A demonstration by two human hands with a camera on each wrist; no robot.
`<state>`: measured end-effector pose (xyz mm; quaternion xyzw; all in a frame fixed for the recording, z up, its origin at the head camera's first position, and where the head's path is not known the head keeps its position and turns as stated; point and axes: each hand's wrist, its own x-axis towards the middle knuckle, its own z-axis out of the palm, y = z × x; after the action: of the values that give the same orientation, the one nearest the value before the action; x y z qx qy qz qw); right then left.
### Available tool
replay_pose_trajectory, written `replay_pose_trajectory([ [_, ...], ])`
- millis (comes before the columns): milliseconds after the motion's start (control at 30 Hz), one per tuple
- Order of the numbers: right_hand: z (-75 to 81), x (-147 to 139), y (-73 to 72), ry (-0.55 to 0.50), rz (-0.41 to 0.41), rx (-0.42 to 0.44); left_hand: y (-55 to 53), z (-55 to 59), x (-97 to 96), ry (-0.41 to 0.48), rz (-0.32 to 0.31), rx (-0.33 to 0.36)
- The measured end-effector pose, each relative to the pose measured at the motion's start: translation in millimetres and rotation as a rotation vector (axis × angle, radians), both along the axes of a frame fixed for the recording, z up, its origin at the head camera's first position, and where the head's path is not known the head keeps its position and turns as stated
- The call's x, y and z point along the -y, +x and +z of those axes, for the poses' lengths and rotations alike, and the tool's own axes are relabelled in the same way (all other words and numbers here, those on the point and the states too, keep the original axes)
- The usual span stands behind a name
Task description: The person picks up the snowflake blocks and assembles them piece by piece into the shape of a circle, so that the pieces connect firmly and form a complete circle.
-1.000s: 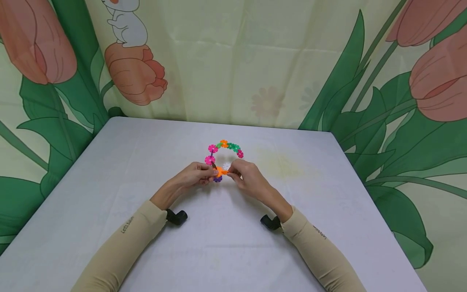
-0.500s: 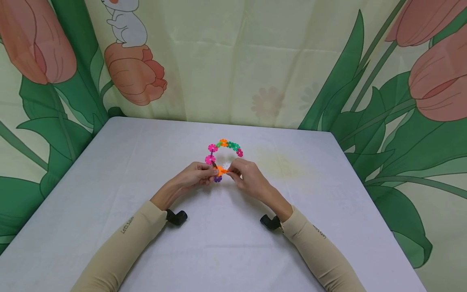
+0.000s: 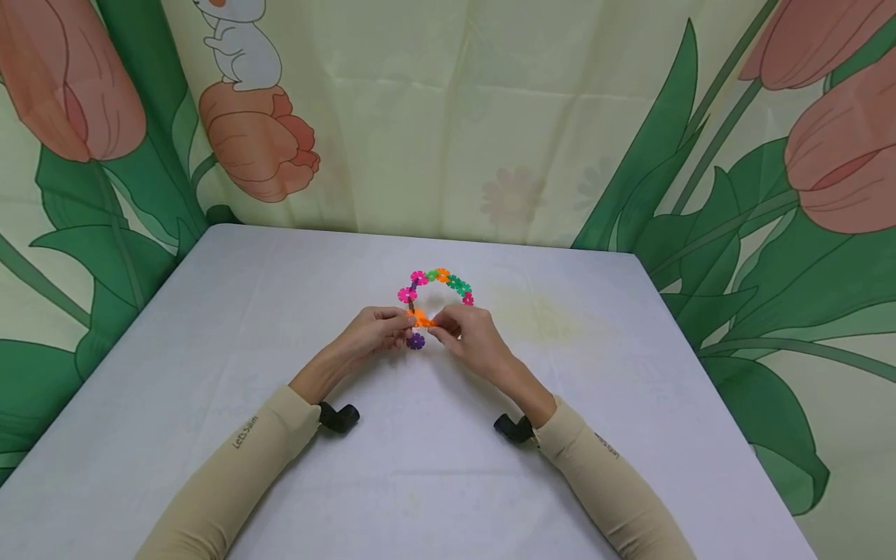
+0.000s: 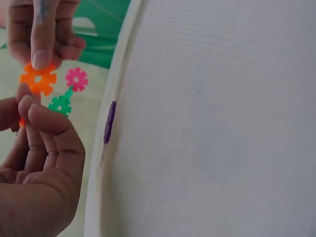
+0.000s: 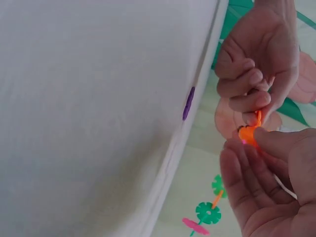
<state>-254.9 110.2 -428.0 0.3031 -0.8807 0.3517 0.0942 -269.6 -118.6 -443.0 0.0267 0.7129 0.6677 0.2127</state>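
Note:
An arched chain of notched plastic snowflake discs (image 3: 442,274) in pink, green and orange is held up between the two hands. My left hand (image 3: 372,336) pinches an orange disc at the near end of the chain. From the other side, my right hand (image 3: 476,338) holds an orange disc (image 4: 38,79) between thumb and fingers, right up against the left fingertips. The two orange pieces meet at the fingertips, and the fingers hide part of the joint. A purple disc (image 3: 416,341) lies flat on the table just below the hands, apart from the chain.
A white cloth covers the table (image 3: 448,467), whose far edge meets a curtain (image 3: 434,140) printed with tulips and a rabbit. Black wrist-worn devices (image 3: 339,418) stick out from both beige sleeves (image 3: 245,467).
Both hands have lifted slightly away from the purple disc, which now shows whole. The chain has swung a little to the right, and the white piece seen before is hidden.

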Motion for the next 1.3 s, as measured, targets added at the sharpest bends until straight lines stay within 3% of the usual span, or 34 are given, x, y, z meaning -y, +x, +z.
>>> replay_pose_trajectory([
  [133, -3.4, 5, -6.9, 0.078, -0.062, 0.198, -2.5, 0.5, 4.0, 0.019, 0.060, -0.016],
  [233, -7.4, 11, -13.8, 0.162, -0.066, 0.297, -4.1, 1.1, 6.7, 0.041, 0.078, -0.021],
  [567, -10.0, 32, -23.5, 0.287, -0.046, 0.328, -5.3, 2.6, 8.7, 0.049, 0.065, -0.002],
  [800, -8.0, 29, -20.8, 0.239, -0.101, 0.394, -7.6, 1.3, 9.2, 0.050, 0.059, 0.009],
  [1300, -8.1, -7, -15.5, 0.086, -0.036, 0.655, -6.7, 1.5, 8.3, 0.031, 0.068, 0.016],
])
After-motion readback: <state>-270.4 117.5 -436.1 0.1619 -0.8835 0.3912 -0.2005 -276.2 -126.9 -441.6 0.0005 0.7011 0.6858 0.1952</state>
